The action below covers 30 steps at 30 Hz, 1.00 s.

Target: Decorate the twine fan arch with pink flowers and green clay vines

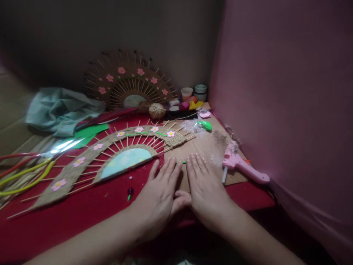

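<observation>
Both palms face down on a brown board (pixel 212 147), side by side. A thin green clay strand (pixel 181 162) shows between the fingertips of my left hand (pixel 162 187) and my right hand (pixel 205 184); its ends run under the fingers. Fingers of each hand are stretched out flat, and the thumbs meet below. Left of my hands lies a twine-wrapped stick fan (pixel 68 173) with pink flowers, a green line along part of its band and a pale blue half-circle centre. A lump of bright green clay (pixel 204 126) rests on plastic wrap farther back.
A pink glue gun (pixel 245 167) lies at the board's right edge. Against the wall leans a second flowered fan (pixel 129 79). A twine ball (pixel 157 110), small tubs (pixel 200 92) and a pale cloth (pixel 63 108) sit behind. A dark-headed pin (pixel 130 191) lies on the red tablecloth (pixel 82 221).
</observation>
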{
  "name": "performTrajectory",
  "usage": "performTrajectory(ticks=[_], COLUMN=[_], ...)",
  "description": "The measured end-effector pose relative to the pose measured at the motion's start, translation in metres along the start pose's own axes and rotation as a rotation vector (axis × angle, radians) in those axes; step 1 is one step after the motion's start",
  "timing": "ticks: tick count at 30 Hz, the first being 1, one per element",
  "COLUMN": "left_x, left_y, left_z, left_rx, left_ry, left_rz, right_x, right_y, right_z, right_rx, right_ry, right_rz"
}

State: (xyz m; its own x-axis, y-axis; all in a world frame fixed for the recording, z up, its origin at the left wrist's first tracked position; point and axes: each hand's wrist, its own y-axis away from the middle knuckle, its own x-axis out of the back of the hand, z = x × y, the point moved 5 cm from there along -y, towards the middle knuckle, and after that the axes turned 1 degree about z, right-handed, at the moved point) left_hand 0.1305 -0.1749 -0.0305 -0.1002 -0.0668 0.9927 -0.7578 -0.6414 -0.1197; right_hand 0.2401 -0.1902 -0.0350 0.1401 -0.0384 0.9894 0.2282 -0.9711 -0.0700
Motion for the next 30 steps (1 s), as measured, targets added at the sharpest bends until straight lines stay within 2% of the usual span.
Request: performTrajectory(ticks=[4,7,13,17,20,22,26,28,30], left_x=[0.000,0.004,0.011,-0.002,-0.003,-0.001,0.004,0.003,0.000], left_y=[0.015,0.012,-0.001,0.011,0.018,0.013,-0.004,-0.002,0.008], left_z=[-0.005,-0.014,-0.016,-0.006,0.001,0.000,-0.011,-0.009,0.000], left_rx=[0.031,0.109,0.049,0.013,-0.035,-0.039,0.061,0.043,-0.038], left_ry=[0.083,0.159,0.230,0.193,0.159,0.150,0.140,0.134,0.115], left_rz=[0.064,0.070,0.120,0.030,0.017,-0.009,-0.064,-0.060,-0.007], right_x=[0.000,0.007,0.008,-0.003,-0.006,-0.005,0.002,0.001,-0.004], right_y=[0.009,0.005,-0.015,-0.007,0.001,-0.004,-0.021,-0.018,-0.007], right_z=[0.002,0.001,-0.016,-0.026,-0.030,-0.028,-0.018,-0.019,-0.024], right_rx=[-0.040,-0.046,0.090,0.131,0.168,0.172,0.112,0.128,0.163], right_ry=[-0.032,-0.013,0.022,0.054,0.073,0.085,0.124,0.126,0.111], right_rz=[0.045,0.067,0.078,0.061,0.030,0.010,0.000,-0.027,-0.064])
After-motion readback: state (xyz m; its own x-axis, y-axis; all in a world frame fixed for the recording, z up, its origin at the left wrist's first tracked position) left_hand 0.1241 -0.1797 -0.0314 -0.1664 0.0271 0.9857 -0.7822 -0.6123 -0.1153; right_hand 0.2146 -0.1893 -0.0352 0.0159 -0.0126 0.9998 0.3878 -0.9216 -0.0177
